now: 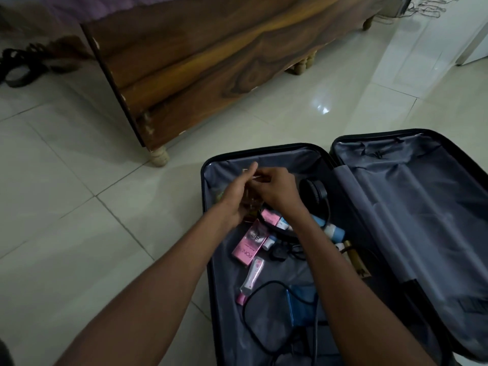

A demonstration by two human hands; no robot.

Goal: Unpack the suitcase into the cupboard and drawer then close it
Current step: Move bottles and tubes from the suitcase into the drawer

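Observation:
A black suitcase point(264, 150) with grey lining lies open flat on the tiled floor. Its left half holds a pink box point(249, 243), a white and pink tube point(252, 276), a blue and white bottle point(330, 228), black headphones point(314, 191), a black cable point(264, 326) and a blue pouch point(303, 305). Over the far end of that half, my left hand point(237, 196) and my right hand point(277, 188) meet, both closed around a small item that is blurred and mostly hidden by the fingers. The right half point(422, 220) shows only lining.
A wooden bed frame point(198, 62) on turned legs stands just beyond the suitcase. Dark sandals point(23, 64) lie on the floor at far left. A white cabinet or appliance point(475, 35) stands at the far right. Glossy floor tiles surround the case.

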